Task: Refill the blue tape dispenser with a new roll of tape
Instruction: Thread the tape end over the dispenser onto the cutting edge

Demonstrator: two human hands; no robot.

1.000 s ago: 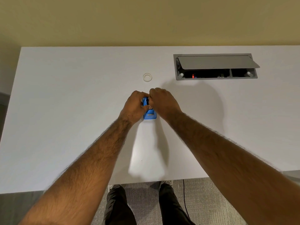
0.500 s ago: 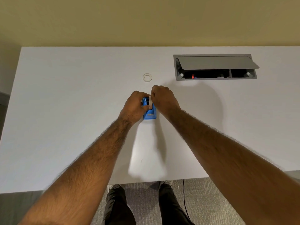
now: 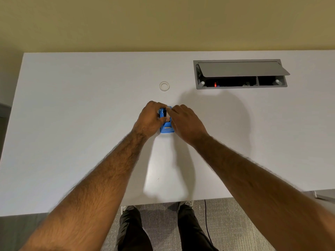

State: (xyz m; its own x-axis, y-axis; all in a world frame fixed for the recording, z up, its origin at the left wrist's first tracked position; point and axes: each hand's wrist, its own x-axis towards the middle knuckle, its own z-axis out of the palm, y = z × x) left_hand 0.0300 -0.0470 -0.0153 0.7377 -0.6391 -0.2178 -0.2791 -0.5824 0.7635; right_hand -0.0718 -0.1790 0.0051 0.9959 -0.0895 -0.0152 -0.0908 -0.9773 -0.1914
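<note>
One white table (image 3: 72,124) holds one open grey cable hatch (image 3: 241,68). My two hands meet mid-table: my left hand (image 3: 148,120) grips the one blue tape dispenser (image 3: 166,128), which stands on the table. One pale tape ring (image 3: 164,86) lies apart, beyond. My right hand (image 3: 186,122) pinches one pale strip (image 3: 168,115) at the dispenser's top.

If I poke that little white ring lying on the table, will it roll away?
Probably not. The white ring lies flat on the white table, so a poke would most likely just slide it along the smooth top. It looks small and thin, so it is probably very light. Stood on its edge, it might well roll.
</note>
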